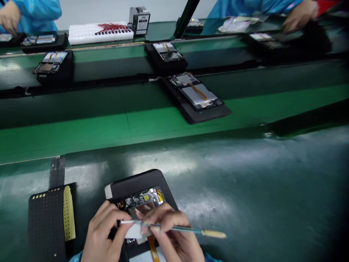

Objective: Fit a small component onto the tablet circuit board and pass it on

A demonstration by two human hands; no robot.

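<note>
My right hand [174, 229] pinches a thin stick tool with a teal shaft and a pale yellow end [214, 233], held almost level. Its other end meets a small white piece at the fingertips of my left hand [105, 229]. Those left fingers are closed in a pinch, but what they grip is too small to make out. Beneath both hands lies an opened tablet-like device [145, 198] with a bare circuit board, an orange ribbon cable [153, 249] and a silvery battery. It rests on a black foam pad [136, 179]; my hands hide part of it.
To the left lies a black perforated sheet with yellow strips [46, 222]. Beyond the bench edge, a green conveyor [81, 134] carries another opened device on a pad [200, 95]. Farther back are more devices, a white holder with red wires [100, 33], a grey box [139, 21] and co-workers' hands.
</note>
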